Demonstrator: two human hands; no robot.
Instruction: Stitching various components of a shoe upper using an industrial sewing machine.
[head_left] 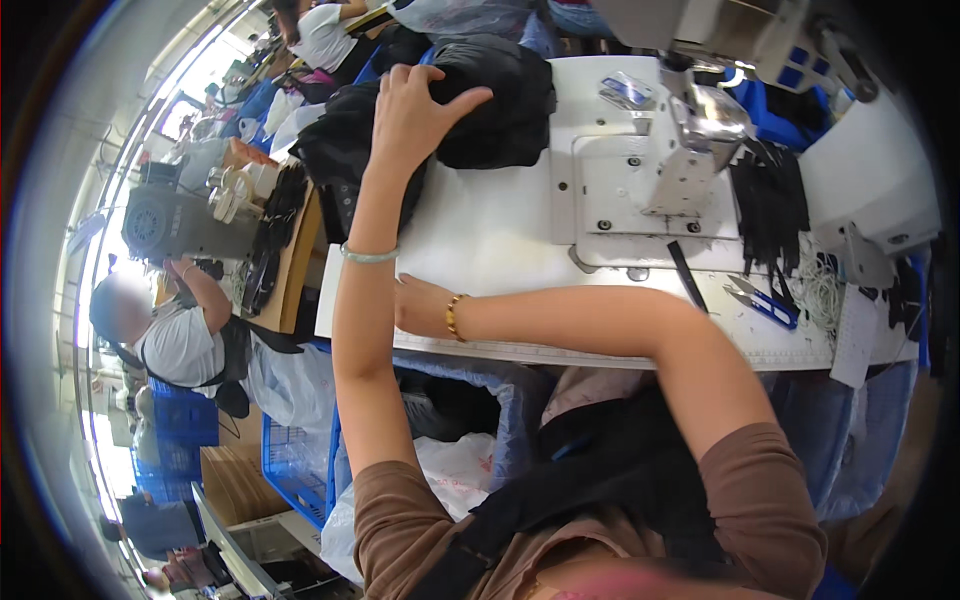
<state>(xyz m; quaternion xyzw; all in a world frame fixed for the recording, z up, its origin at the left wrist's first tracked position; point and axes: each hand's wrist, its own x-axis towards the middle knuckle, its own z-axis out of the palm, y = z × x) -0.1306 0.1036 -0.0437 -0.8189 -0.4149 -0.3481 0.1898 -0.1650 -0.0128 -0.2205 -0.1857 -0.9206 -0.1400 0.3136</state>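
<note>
My left hand reaches to the far left part of the white sewing table. Its fingers and thumb are spread over folded black fabric, and it is open. More dark fabric lies to the left of and under that wrist. My right hand is low over the table's near left edge, beside my left forearm. That forearm covers its fingers, so whether they hold anything is hidden.
A sewing machine stands on the right. Near it are black strips, blue-handled thread snips and loose white thread. A plastic-lined bin sits below the near edge. Another person works at the left.
</note>
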